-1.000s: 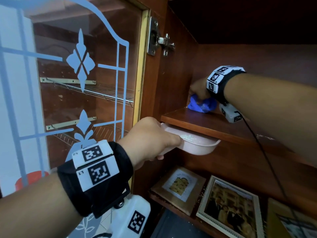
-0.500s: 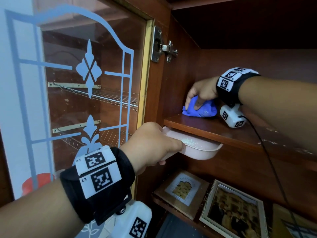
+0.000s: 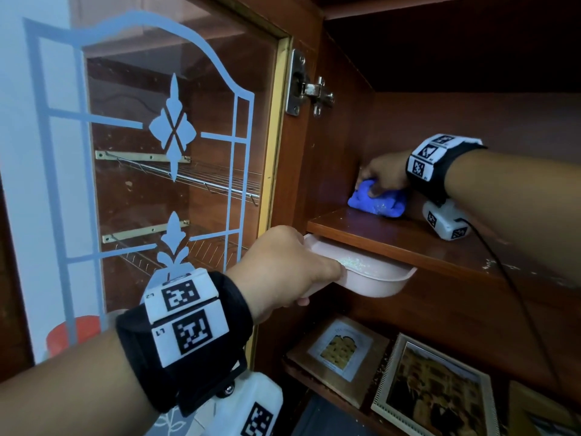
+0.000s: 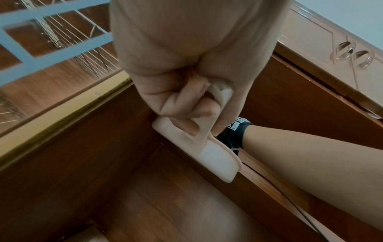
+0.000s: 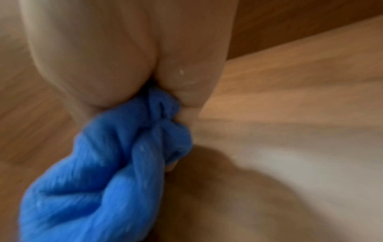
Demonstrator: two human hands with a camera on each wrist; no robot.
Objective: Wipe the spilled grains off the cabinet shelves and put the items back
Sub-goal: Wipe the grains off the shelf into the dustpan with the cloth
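A pale pink dustpan (image 3: 371,275) is held just under the front lip of the wooden shelf (image 3: 393,243), with a small heap of white grains (image 3: 352,262) inside it. My left hand (image 3: 283,265) grips its handle (image 4: 217,98), fingers curled round it. On the shelf, near the left wall, my right hand (image 3: 382,176) bunches a blue cloth (image 3: 377,202) and presses it onto the wood. The cloth (image 5: 107,172) fills the blurred right wrist view. Grains cling to the cloth's front.
The glass cabinet door (image 3: 157,171) stands open at left, its hinge (image 3: 309,88) beside the shelf. Framed pictures (image 3: 430,394) lie on the lower shelf, with grains scattered around them. A black cable (image 3: 515,297) hangs from my right wrist across the shelf edge.
My right hand with the blue cloth slid forward on the shelf, then back toward the left rear corner. The dustpan stays under the shelf edge in my left hand.
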